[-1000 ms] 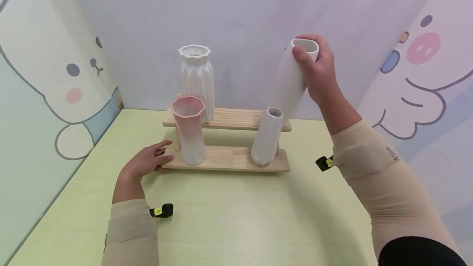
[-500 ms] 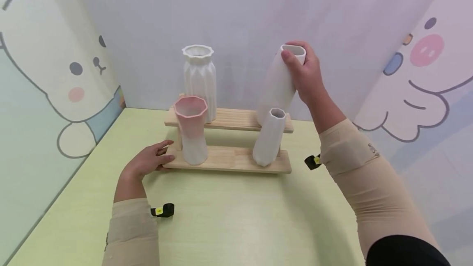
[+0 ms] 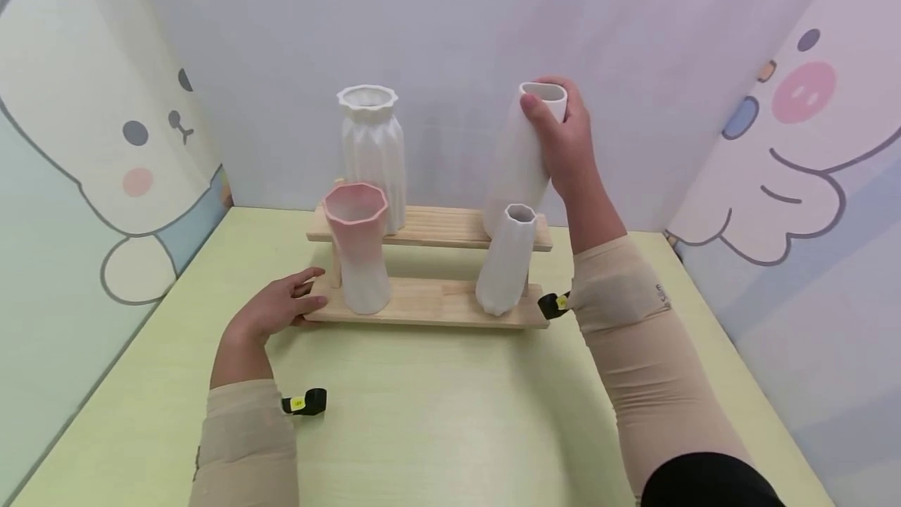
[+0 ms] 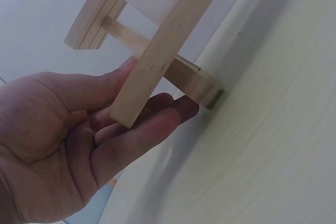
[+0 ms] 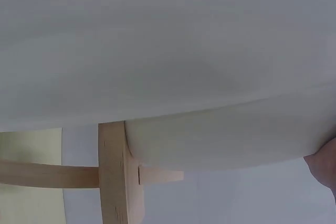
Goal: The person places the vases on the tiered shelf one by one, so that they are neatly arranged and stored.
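Observation:
My right hand (image 3: 568,139) grips a tall smooth white vase (image 3: 519,155) by its oval rim, thumb on the near side. The vase is upright at the right end of a two-tier wooden stand's (image 3: 436,300) upper shelf; in the right wrist view its base (image 5: 152,142) meets the plank. With thumb above and fingers beneath, my left hand (image 4: 58,140) holds the left end of the lower plank (image 4: 168,51). On that lower shelf are a pink-to-white vase (image 3: 359,257) at left and a small white faceted vase (image 3: 505,264), leaning slightly, at right.
A pleated white vase (image 3: 373,155) stands at the upper shelf's left end. The stand rests on a pale green-yellow table (image 3: 422,413), close to the back wall (image 3: 450,45). Cartoon-printed panels (image 3: 134,139) flank the table on both sides.
My right hand has carried the tall vase leftward and brought it more upright, onto the upper shelf. My left hand keeps its hold on the stand.

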`<state>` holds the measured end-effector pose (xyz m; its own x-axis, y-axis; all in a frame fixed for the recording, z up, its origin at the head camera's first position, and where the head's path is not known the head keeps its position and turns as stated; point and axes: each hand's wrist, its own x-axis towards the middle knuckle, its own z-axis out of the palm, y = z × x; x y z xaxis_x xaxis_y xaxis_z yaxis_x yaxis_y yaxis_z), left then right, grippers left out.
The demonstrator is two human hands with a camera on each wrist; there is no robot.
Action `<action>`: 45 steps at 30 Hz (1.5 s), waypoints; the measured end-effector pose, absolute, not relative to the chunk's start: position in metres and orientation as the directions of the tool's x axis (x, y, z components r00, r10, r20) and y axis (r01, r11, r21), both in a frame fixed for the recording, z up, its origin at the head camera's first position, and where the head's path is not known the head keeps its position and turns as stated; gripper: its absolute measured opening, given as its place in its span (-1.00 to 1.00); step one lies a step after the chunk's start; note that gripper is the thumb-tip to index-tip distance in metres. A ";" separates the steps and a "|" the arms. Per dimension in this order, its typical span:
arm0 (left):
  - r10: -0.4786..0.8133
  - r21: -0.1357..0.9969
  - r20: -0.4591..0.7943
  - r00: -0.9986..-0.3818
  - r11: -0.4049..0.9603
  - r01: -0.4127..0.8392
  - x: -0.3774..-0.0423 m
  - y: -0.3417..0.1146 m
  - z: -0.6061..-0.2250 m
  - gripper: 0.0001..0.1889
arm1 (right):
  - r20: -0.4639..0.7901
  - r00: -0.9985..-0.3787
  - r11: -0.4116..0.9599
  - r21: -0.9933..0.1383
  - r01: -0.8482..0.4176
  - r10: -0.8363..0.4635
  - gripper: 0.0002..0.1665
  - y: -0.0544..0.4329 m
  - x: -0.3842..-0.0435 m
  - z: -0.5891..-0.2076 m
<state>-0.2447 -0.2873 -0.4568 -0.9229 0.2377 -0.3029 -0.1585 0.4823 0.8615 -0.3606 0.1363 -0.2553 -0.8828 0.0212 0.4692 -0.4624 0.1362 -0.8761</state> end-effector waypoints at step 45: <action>0.240 0.860 -0.293 -0.925 0.489 -0.146 -0.245 -0.293 -0.457 -0.20 | 0.483 -0.876 0.138 -0.866 -0.480 -0.020 -0.46 0.132 -0.363 -0.258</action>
<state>-0.2450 -0.2926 -0.4571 -0.9255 0.2398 -0.2932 -0.1458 0.4891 0.8600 -0.3630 0.1320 -0.2580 -0.8756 -0.0200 0.4826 -0.4805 0.1378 -0.8661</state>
